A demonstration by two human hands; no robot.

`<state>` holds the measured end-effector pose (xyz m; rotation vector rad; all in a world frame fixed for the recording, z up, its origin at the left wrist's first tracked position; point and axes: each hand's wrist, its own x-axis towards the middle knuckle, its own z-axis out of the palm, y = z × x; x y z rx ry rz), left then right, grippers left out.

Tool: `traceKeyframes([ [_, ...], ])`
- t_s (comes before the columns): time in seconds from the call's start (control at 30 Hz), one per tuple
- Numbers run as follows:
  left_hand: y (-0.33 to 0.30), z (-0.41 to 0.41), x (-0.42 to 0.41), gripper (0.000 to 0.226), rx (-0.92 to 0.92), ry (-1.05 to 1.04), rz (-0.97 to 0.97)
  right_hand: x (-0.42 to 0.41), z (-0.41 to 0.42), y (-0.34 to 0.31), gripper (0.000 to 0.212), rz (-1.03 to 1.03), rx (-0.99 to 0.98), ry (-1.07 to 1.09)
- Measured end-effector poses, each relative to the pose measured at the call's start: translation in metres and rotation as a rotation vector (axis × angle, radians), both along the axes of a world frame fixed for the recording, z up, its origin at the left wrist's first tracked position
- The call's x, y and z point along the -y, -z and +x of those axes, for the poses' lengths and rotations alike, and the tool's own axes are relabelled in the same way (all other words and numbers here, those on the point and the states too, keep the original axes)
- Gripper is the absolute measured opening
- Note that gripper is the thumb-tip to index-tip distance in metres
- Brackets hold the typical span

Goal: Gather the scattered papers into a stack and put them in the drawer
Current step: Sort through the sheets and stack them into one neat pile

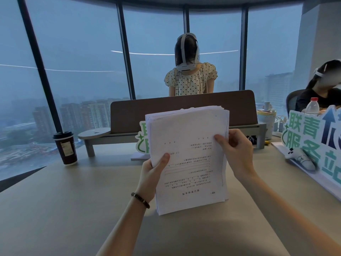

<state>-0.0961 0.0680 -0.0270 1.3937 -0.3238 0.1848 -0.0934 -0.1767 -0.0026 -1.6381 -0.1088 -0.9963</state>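
A stack of white printed papers stands upright on its lower edge on the beige desk, with the text upside down to me. My left hand grips the stack's left edge, thumb on the front sheet. My right hand grips the right edge, thumb across the front. The top edges of the sheets are slightly uneven. No drawer is in view.
A dark coffee cup stands at the left near the window. A grey monitor riser with a brown divider sits behind the papers. Green-and-white signs line the right side. One person stands beyond the divider; another sits at the far right.
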Motion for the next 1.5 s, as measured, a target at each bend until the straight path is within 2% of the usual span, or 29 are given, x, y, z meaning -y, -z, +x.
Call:
traceKeyframes([
  [0.13,0.0,0.0,0.0,0.021,-0.001,0.006,-0.002,0.003,-0.003,-0.002,0.028,0.05,-0.123,-0.223],
  [0.33,0.0,-0.001,0.0,0.022,0.001,0.011,0.0,0.003,-0.006,-0.005,0.018,0.198,-0.185,-0.44],
  [0.53,-0.001,-0.001,0.0,0.034,0.01,0.018,-0.004,-0.001,-0.008,-0.001,0.017,0.22,-0.224,-0.516],
  [0.63,-0.001,0.0,0.001,0.034,0.017,0.006,-0.002,-0.003,-0.009,0.003,0.017,0.124,-0.166,-0.417],
  [0.7,0.0,0.0,0.001,0.03,0.016,0.004,-0.008,-0.005,-0.007,0.006,0.023,-0.07,-0.05,-0.127],
  [0.77,0.0,0.0,0.001,0.024,0.015,-0.001,-0.009,-0.006,-0.003,0.007,0.041,-0.157,0.039,0.142],
  [0.8,0.0,0.0,0.0,0.022,0.012,-0.005,-0.011,-0.005,-0.001,0.006,0.051,-0.138,0.016,0.145],
  [0.87,0.001,0.001,0.0,0.02,0.01,-0.007,-0.011,-0.004,-0.001,0.001,0.063,0.038,-0.116,-0.147],
  [0.93,0.001,0.001,0.0,0.018,0.011,-0.01,-0.004,-0.004,0.0,0.001,0.06,0.159,-0.278,-0.455],
  [0.97,0.001,0.001,0.001,0.017,0.016,-0.017,0.0,-0.006,0.0,0.003,0.056,0.135,-0.331,-0.508],
  [1.03,0.002,0.001,0.003,0.016,0.042,-0.051,0.008,-0.013,0.002,0.009,0.042,0.092,-0.326,-0.486],
  [1.1,0.002,0.0,0.006,0.016,0.083,-0.11,0.019,-0.02,0.004,0.012,0.03,0.089,-0.236,-0.393],
  [1.2,0.002,0.002,0.011,0.016,0.127,-0.211,0.049,-0.029,-0.001,0.007,0.022,0.029,-0.17,-0.248],
  [1.4,-0.002,0.004,0.018,0.024,0.185,-0.333,0.103,-0.041,0.003,0.017,0.039,-0.153,-0.117,-0.062],
  [1.5,0.002,0.009,0.014,0.024,0.157,-0.301,0.074,-0.042,-0.003,0.017,0.043,-0.031,-0.201,-0.18],
])
